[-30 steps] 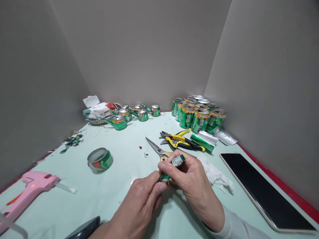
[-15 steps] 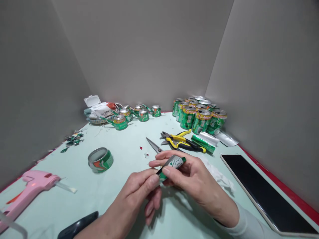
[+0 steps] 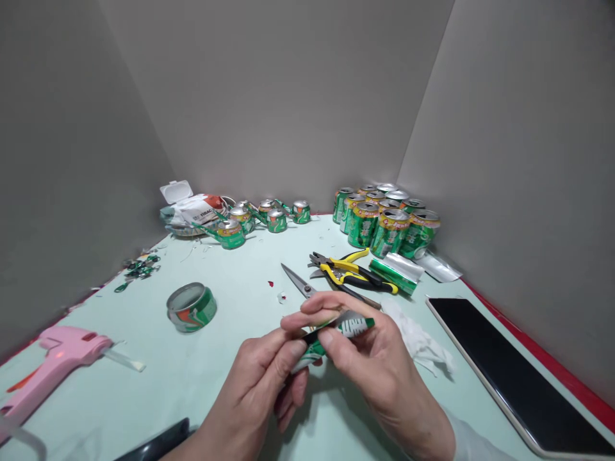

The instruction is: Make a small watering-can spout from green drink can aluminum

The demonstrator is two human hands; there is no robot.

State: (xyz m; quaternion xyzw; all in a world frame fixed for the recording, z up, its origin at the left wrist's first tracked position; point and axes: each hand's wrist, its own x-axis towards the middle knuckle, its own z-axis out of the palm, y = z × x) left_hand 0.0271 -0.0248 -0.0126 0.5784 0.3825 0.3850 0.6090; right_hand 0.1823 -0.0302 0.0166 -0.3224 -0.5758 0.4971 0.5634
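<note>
Both hands are shifting slightly right, the left hand [image 3: 262, 378] and right hand [image 3: 379, 358] pinching a green can strip [image 3: 336, 331] low in the frame's centre, scissors [image 3: 300, 285] lying just beyond, bare table [image 3: 240, 282] opening toward a cut can base [image 3: 191, 307] at left.

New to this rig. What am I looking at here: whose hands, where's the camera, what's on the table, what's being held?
One camera, worn on a person's head, looks down at their bare hands. The left hand and right hand together pinch a small green strip of can metal. On the pale green table lie scissors, yellow-handled cutters, a cut can bottom, a pink glue gun, whole green cans, small can-made pieces, a tissue and a tablet.
</note>
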